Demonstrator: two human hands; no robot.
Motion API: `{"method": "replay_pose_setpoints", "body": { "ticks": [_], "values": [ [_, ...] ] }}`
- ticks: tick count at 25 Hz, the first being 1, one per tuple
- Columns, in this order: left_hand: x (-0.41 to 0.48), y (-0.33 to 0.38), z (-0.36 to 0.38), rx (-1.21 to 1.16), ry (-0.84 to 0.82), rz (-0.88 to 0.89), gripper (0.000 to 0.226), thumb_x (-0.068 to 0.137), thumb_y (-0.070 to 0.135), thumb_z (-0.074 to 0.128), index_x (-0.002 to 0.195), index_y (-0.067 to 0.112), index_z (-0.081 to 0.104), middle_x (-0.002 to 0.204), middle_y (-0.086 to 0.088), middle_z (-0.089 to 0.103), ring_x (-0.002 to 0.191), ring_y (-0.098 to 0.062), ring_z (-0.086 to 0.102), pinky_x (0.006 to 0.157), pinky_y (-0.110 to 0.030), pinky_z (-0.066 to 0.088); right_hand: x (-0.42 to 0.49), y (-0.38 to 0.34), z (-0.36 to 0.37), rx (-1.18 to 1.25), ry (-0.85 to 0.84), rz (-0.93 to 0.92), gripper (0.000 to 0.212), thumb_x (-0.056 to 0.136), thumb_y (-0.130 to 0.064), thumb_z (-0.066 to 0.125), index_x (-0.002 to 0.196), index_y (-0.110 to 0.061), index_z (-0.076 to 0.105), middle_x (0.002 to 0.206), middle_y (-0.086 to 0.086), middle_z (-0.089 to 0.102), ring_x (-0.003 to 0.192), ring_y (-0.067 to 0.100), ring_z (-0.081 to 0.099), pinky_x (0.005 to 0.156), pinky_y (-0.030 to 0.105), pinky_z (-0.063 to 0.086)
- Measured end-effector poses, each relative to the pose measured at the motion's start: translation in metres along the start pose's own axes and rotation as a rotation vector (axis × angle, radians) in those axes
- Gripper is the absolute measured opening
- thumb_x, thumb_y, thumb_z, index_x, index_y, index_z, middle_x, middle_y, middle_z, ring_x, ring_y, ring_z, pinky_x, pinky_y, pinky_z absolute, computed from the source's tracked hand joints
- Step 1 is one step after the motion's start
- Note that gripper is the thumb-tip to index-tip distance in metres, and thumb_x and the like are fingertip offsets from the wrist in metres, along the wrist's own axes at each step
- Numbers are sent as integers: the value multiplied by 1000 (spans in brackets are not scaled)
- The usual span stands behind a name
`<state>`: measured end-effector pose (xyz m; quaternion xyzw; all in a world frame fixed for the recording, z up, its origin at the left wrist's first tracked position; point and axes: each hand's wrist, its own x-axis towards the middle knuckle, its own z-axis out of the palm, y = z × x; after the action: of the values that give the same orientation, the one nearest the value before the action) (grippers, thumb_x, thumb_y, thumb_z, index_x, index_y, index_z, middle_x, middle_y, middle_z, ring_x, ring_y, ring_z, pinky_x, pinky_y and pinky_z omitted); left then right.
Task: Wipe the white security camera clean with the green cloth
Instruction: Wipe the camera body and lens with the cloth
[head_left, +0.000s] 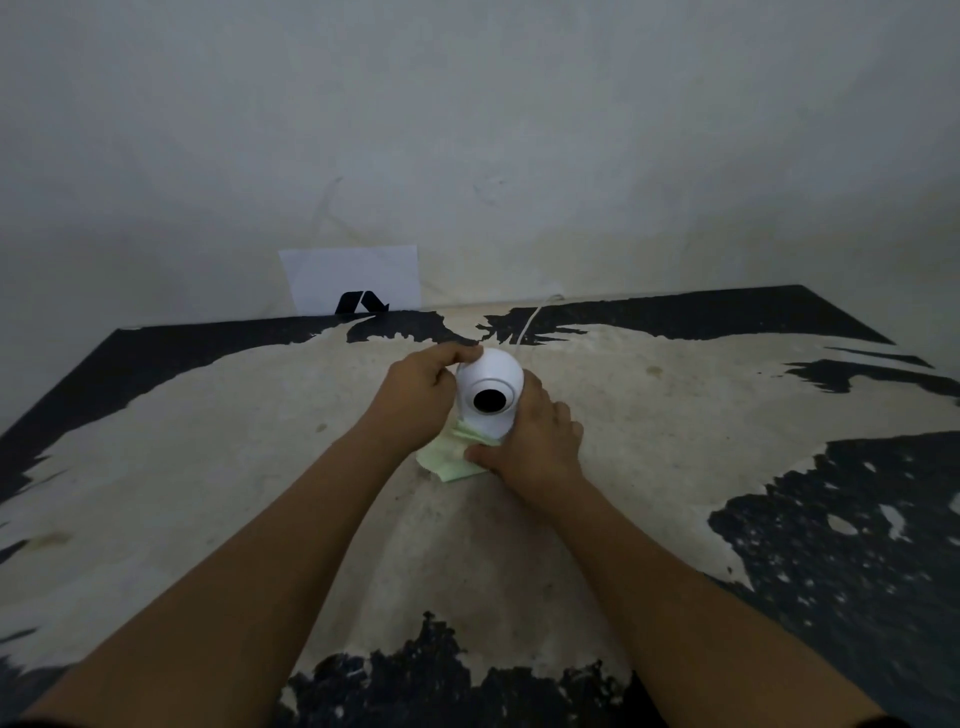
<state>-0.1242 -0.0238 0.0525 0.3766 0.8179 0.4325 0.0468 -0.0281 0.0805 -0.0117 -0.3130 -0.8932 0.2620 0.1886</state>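
Observation:
The white security camera (491, 387) stands in the middle of the worn table (208, 467), its round black lens facing me. My left hand (418, 397) grips the camera's left side, thumb and fingers on the top of the dome. My right hand (530, 441) wraps the camera's lower right side and base, pressing the pale green cloth (447, 457) against it. The cloth sticks out below the camera between my two hands, partly bunched under my right fingers.
A white cable (530, 317) runs from behind the camera to the table's back edge. A white sheet with a black mark (353, 283) leans against the wall at the back. The tabletop is beige with flaking black patches.

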Motion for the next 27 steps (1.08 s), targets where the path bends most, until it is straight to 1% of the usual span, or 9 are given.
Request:
{"method": "replay_pose_setpoints", "body": {
  "ticks": [4, 8, 11, 14, 17, 19, 22, 24, 27],
  "values": [
    [0, 2, 1, 0, 12, -7, 40, 89, 0, 36, 113, 18, 63, 128, -7, 60, 94, -13, 52, 82, -21, 38, 14, 21, -27, -7, -121, -96, 93, 62, -50, 77, 139, -36, 26, 131, -3, 56, 116, 30, 48, 88, 42, 30],
    [-1, 3, 1, -49, 16, -29, 41, 88, 0, 37, 113, 18, 63, 130, -6, 59, 97, -10, 49, 80, -19, 37, 23, 35, -37, -94, -51, -86, 86, 66, -55, 68, 140, -43, 24, 132, -5, 54, 117, 29, 47, 90, 42, 29],
    [-1, 2, 1, -52, 18, -24, 41, 87, 0, 37, 112, 19, 64, 127, -6, 61, 90, -14, 52, 67, -14, 40, 18, 32, -28, -161, -46, -89, 102, 61, -67, 68, 144, -37, 17, 139, 2, 48, 121, 32, 44, 96, 45, 30],
    [-2, 2, 2, -60, 30, -16, 42, 86, -1, 37, 113, 18, 63, 128, -6, 61, 87, -15, 54, 76, -20, 41, 6, 12, -9, -189, 23, -59, 124, 53, -72, 71, 148, -30, 4, 137, 8, 45, 119, 32, 45, 93, 45, 33],
    [-3, 2, 4, -62, 37, -19, 42, 85, -2, 38, 113, 18, 64, 129, -3, 61, 99, -13, 54, 84, -18, 36, -2, -7, 4, -133, 89, 59, 129, 56, -66, 73, 149, -26, -6, 136, 9, 43, 119, 31, 42, 94, 44, 31],
    [-3, -2, 4, -96, 34, -27, 42, 85, -1, 39, 111, 20, 64, 128, -2, 61, 98, -13, 55, 82, -20, 38, -2, -4, 3, -111, 52, 37, 124, 59, -62, 74, 149, -24, -2, 137, 8, 45, 120, 30, 42, 93, 43, 30],
    [-1, -8, 3, -177, 15, -24, 39, 85, 3, 43, 110, 23, 65, 122, 0, 63, 82, -15, 57, 70, -20, 45, 4, 9, -12, -160, -20, -82, 111, 62, -59, 73, 147, -27, 10, 131, 5, 53, 115, 29, 46, 86, 40, 28],
    [1, -10, 3, -195, 5, -35, 38, 85, 5, 44, 111, 24, 65, 116, 2, 64, 82, -19, 56, 72, -19, 45, 11, 18, -26, -188, -59, -149, 95, 68, -57, 68, 145, -31, 17, 124, 4, 60, 114, 29, 50, 83, 39, 27],
    [2, -10, 5, -197, 8, -60, 40, 85, 4, 43, 110, 26, 66, 106, 3, 64, 81, -21, 56, 70, -22, 45, 20, 28, -42, -38, -139, -158, 70, 80, -40, 62, 142, -43, 29, 122, -1, 67, 109, 26, 60, 94, 40, 38]
  ]
}}
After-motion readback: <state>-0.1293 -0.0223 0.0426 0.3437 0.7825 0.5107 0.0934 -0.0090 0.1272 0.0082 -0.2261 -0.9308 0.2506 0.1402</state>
